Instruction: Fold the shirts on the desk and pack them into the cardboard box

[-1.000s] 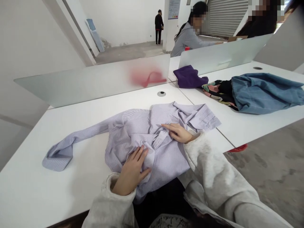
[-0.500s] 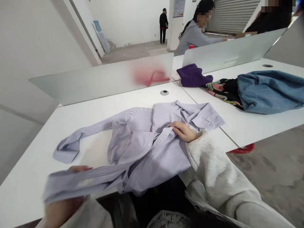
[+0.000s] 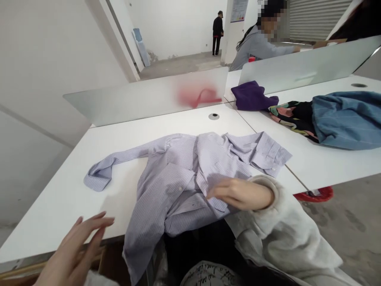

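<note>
Two white tables (image 3: 68, 206) meet along a thin seam, with a frosted partition (image 3: 143, 101) standing along their far edges. On the nearer table, a lilac pinstriped shirt (image 3: 178, 186) lies rumpled, one sleeve stretched toward the left, its lower part hanging over the near edge. A cable grommet (image 3: 213, 116) sits near the far edge. On the right-hand table (image 3: 327, 171), a purple cloth (image 3: 253, 96) lies in the far corner, just beside a floral garment (image 3: 293, 115) that a blue striped cloth (image 3: 347, 121) partly covers.

L hand (image 3: 74, 250) cut off at btm edge
</note>
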`<state>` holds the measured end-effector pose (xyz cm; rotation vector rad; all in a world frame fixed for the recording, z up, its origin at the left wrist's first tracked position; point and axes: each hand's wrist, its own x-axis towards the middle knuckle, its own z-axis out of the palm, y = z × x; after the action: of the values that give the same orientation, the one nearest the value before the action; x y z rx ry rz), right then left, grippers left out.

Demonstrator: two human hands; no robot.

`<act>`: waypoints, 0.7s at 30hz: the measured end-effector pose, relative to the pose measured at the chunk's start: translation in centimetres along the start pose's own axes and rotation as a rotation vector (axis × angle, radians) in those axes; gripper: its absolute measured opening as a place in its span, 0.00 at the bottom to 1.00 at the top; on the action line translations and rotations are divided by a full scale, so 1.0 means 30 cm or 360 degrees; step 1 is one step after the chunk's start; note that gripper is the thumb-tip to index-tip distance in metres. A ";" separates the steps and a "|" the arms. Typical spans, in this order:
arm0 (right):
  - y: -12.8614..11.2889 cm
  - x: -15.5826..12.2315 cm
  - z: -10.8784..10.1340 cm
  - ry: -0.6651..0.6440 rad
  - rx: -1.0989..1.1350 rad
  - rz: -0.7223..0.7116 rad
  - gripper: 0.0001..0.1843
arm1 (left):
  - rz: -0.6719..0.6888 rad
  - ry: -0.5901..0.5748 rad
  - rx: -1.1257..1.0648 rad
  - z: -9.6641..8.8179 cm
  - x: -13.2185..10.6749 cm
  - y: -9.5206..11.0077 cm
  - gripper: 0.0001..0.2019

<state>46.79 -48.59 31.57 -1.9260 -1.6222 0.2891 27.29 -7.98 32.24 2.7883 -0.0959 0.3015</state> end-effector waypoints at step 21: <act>0.423 -0.407 -0.098 0.0991 -0.1003 0.1414 0.15 | 0.0823 -0.1058 -0.0086 0.458 0.574 0.057 0.21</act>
<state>55.94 -62.04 24.20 -2.7434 -0.3940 -0.5111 46.61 -14.72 23.89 2.6434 -0.9624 -0.5150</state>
